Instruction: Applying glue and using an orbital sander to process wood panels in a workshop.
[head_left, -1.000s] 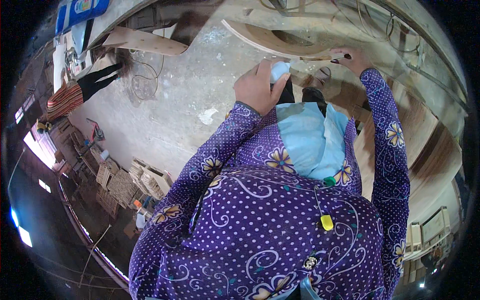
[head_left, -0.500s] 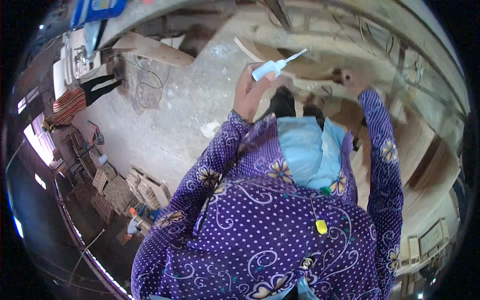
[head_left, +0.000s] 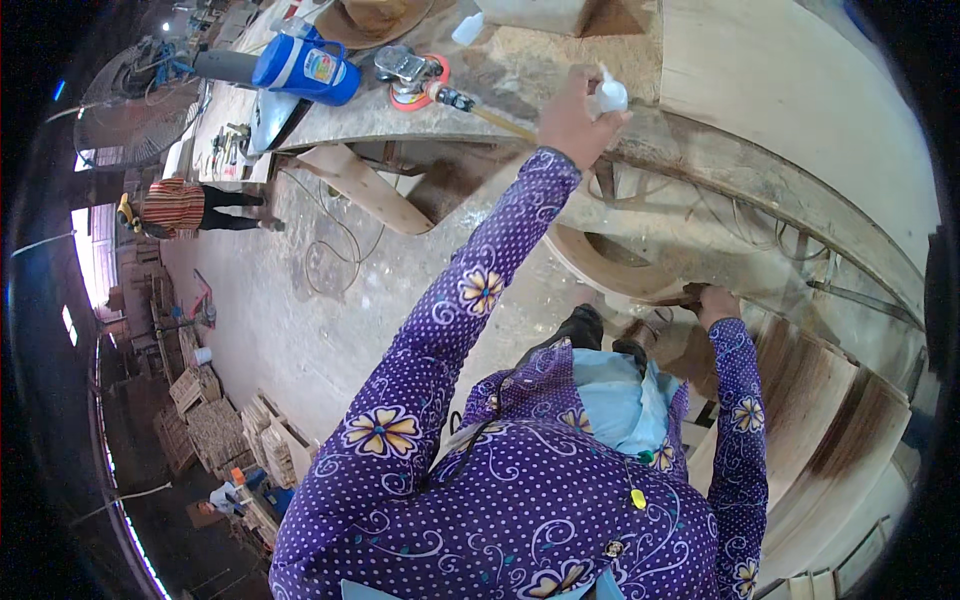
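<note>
My left hand (head_left: 578, 122) reaches out over the edge of the workbench (head_left: 450, 125), its fingers wrapped round a small white squeeze bottle (head_left: 612, 96) with a narrow nozzle. Lower and to the right, my right hand (head_left: 716, 306) is closed on the right end of a curved wooden piece (head_left: 585, 258). That piece hangs below the bench edge, above the floor; my right palm hides part of its end.
On the bench lie a sander (head_left: 408, 68) with a hose, a blue jug (head_left: 305, 68) and another small white bottle (head_left: 467, 29). Wooden panels (head_left: 800, 390) lean at my right. A person in a striped shirt (head_left: 172, 208) stands at the far left.
My left hand has moved forward over the bench with the bottle, its arm now stretched out. The view has shifted, bringing the bench top in. My right hand stays at the curved piece's end.
</note>
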